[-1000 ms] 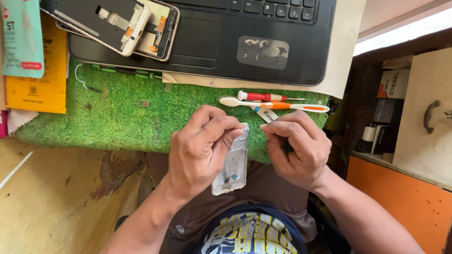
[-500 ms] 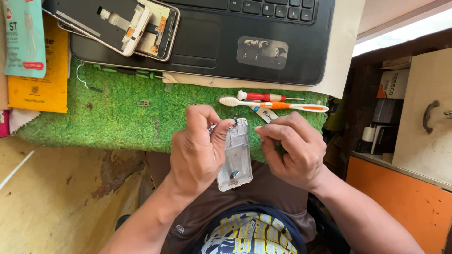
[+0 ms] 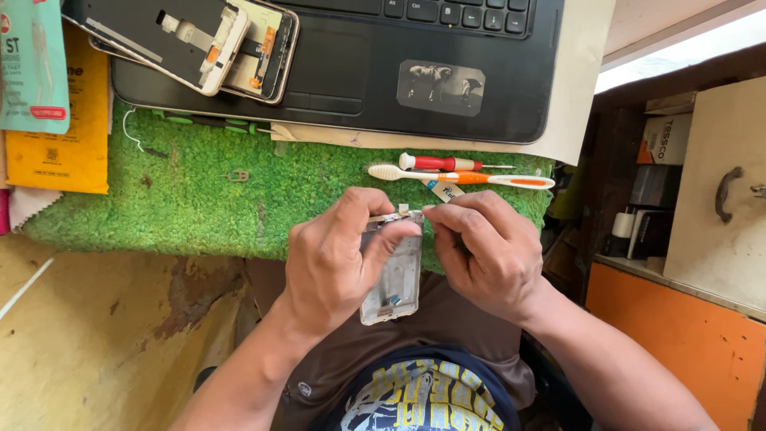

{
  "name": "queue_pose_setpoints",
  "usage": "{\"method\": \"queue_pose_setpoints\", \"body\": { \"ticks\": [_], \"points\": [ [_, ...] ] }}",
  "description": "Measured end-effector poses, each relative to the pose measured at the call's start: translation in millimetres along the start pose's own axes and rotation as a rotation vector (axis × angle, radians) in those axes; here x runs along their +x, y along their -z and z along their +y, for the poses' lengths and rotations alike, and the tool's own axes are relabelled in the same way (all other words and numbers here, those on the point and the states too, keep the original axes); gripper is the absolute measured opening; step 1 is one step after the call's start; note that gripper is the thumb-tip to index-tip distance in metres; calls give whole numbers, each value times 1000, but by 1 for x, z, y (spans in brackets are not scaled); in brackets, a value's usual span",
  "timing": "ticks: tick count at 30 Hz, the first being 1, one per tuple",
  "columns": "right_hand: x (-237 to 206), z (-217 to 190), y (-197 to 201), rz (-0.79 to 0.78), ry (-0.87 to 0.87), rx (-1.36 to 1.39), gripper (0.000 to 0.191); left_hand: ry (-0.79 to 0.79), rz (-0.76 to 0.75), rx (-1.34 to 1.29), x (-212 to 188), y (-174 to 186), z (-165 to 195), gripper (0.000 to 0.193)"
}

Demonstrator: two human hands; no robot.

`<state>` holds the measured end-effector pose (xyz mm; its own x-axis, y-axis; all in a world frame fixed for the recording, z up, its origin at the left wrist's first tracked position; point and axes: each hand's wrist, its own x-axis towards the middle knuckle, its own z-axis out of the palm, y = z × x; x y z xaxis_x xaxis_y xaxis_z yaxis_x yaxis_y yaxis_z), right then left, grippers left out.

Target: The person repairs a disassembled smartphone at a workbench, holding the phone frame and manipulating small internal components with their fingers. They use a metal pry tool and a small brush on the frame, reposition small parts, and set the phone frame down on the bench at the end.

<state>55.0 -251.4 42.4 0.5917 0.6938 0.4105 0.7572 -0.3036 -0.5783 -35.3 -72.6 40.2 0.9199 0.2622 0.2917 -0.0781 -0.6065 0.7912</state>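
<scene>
Head view. No container held anything that could be made out. Left hand (image 3: 331, 267) gripped a white phone frame (image 3: 392, 279), fingers (image 3: 383, 239) wrapped over its top edge, above the lap, just off the green mat (image 3: 199, 207). Right hand (image 3: 487, 255) had fingers pinched shut at the frame's top corner. Frame looked stripped, pale, small parts at its lower end. Beyond lay a red screwdriver (image 3: 435, 163), a toothbrush (image 3: 463, 177), a black laptop (image 3: 351, 72) and two opened phones (image 3: 215, 40) on the tabletop (image 3: 88, 335).

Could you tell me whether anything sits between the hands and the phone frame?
Nothing visible does. The left hand already grips the phone frame, and the right hand pinches its top edge.
</scene>
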Motion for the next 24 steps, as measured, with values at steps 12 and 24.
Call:
{"method": "queue_pose_setpoints", "body": {
  "ticks": [12,24],
  "points": [
    [2,2,-3,-17,37,-2,23,48,-65,-34,2,8,0,22],
    [-6,7,-2,-17,265,-170,44,106,-121,-69,2,9,-4,20]
  ]
}}
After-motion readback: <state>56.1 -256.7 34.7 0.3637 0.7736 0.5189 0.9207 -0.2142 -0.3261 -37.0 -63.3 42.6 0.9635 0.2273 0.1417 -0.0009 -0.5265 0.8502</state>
